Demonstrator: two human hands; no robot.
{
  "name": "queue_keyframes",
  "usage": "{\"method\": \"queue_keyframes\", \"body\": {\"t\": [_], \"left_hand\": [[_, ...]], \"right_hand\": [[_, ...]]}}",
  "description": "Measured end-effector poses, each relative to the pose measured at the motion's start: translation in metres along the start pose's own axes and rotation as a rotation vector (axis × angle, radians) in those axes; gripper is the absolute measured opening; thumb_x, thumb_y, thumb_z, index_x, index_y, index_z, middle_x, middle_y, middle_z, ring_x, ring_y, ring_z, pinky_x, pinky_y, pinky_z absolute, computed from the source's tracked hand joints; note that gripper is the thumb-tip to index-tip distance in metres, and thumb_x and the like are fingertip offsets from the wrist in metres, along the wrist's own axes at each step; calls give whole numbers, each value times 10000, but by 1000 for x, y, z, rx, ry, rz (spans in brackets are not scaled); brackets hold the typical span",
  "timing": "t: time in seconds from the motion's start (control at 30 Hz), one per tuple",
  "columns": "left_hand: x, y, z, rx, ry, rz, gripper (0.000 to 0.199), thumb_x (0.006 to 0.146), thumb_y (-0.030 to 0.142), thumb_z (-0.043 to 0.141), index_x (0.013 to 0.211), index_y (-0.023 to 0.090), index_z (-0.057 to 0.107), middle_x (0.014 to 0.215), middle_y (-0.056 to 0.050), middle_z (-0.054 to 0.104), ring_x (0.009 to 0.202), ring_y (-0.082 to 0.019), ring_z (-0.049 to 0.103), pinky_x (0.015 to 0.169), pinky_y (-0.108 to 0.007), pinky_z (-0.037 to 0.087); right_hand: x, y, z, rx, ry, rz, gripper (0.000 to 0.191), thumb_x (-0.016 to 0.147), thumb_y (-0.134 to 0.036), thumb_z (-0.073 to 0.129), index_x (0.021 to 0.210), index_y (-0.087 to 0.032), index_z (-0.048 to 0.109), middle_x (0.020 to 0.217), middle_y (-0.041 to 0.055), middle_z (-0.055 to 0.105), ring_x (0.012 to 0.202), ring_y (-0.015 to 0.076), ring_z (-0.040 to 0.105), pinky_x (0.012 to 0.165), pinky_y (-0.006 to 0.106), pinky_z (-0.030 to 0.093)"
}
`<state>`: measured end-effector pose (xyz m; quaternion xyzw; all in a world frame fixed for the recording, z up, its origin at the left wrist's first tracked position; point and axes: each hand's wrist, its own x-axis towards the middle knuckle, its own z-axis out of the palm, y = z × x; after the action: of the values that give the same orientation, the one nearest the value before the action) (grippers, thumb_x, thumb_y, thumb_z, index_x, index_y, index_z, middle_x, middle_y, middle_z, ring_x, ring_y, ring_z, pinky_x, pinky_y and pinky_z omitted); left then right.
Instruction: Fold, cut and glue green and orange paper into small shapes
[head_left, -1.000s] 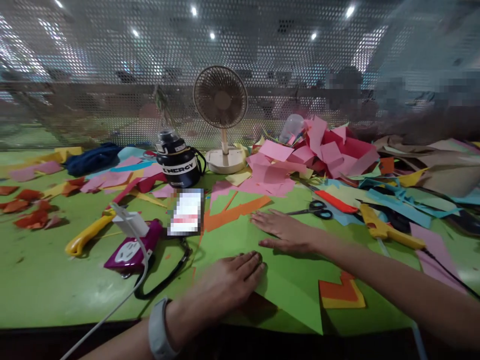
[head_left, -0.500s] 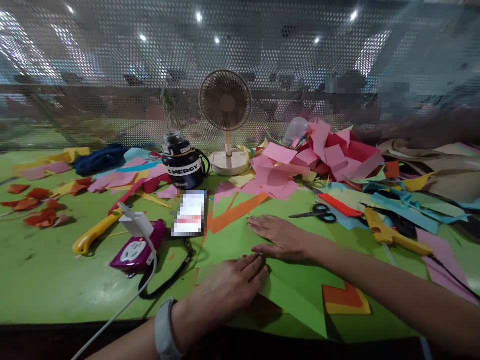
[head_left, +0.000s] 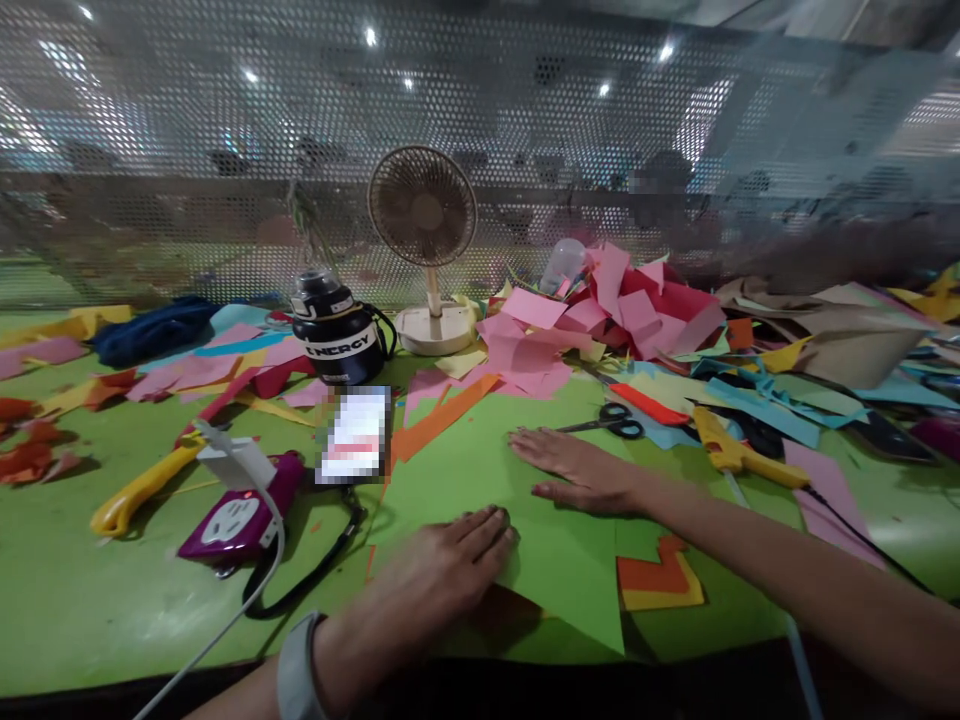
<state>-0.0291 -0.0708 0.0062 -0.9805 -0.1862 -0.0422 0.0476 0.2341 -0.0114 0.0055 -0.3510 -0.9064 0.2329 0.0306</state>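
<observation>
Lying flat, both hands rest on a big sheet of green paper (head_left: 574,580) on the green worktop (head_left: 112,620). The paper is right under the fingers. The left hand (head_left: 442,570) is near the front, on the left part of the sheet. Its fingers (head_left: 480,537) are straight and close side by side, pointing to the right. A gray band (head_left: 298,668) goes around that wrist. The right hand (head_left: 577,470) is a bit farther back. Its fingers are stretched out to the left, with the thumb a little apart. The two hands do not touch, and bare paper shows between them. The fingers are on top of the paper and do not pinch it. The back of the left hand is blurry.

One corner of the paper points to the front edge of the worktop. Some orange paper (head_left: 517,603) peeks out from under it, in the dark. An orange and yellow piece (head_left: 651,578) sits right by the sheet's right side. Black scissors (head_left: 604,424) lie just behind the right hand. A yellow glue gun (head_left: 742,460) is farther right. An orange strip (head_left: 442,420) lies behind the sheet, near the phone (head_left: 352,435).
</observation>
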Motion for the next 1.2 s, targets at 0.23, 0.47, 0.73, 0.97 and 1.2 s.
{"method": "queue_keyframes", "body": {"t": [0.23,0.47,0.73,0.97,1.2], "left_hand": [[-2,1,6,-32,57,-3,352,907,75,463,1238,50,580,1312,-215,608,1179,-296,616,931,-402,566],[-2,-1,9,22,70,27,386,869,60,464,1239,51,575,1291,-203,627,1144,-293,641,883,-368,588],[-3,1,13,6,96,-8,429,843,28,427,1242,90,570,1287,-174,640,1152,-259,639,905,-362,574],[2,-4,3,-112,184,-87,477,817,-3,390,1231,108,598,1224,-140,687,1070,-216,687,864,-320,596],[15,-7,-1,-156,213,-207,440,856,5,385,1233,93,593,1203,-163,694,1006,-256,708,813,-399,617]], "right_hand": [[17,59,-21,-61,142,192,812,922,-697,288,1535,-165,253,1595,103,218,1486,279,140,1211,507,101],[29,8,3,25,60,34,787,947,-670,250,1542,-156,212,1609,85,153,1491,209,119,1221,399,100],[20,72,-13,-10,185,214,783,912,-722,260,1492,-209,374,1578,68,276,1476,251,190,1216,457,128],[3,59,-30,-1,313,234,635,963,-587,324,1456,-206,445,1570,82,316,1467,297,218,1195,521,176],[-68,12,-39,123,61,97,679,762,-141,570,1411,-327,495,1565,-15,333,1451,267,273,1168,495,259]]}}
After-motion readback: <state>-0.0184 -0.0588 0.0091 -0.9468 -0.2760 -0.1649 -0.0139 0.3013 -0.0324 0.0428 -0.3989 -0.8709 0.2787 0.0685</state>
